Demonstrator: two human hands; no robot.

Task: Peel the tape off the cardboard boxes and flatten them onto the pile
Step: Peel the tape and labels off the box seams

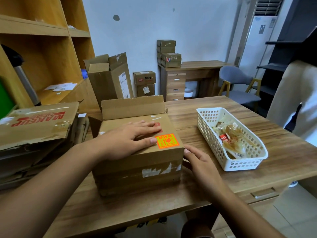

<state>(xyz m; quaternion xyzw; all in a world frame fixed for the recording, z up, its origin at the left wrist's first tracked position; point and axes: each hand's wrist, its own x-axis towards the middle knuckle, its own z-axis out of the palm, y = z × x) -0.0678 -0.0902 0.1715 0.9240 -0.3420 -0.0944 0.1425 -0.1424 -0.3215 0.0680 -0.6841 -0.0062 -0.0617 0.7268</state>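
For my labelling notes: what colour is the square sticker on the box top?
The sticker is orange and yellow-green; head view.

Left hand flat on cardboard box.

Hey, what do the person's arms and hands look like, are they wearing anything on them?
The left hand and right hand are bare: no gloves, rings, watch or bracelet show. The left forearm and right forearm are uncovered to the frame edge, no sleeve in view. The visible nails look short and unpainted.
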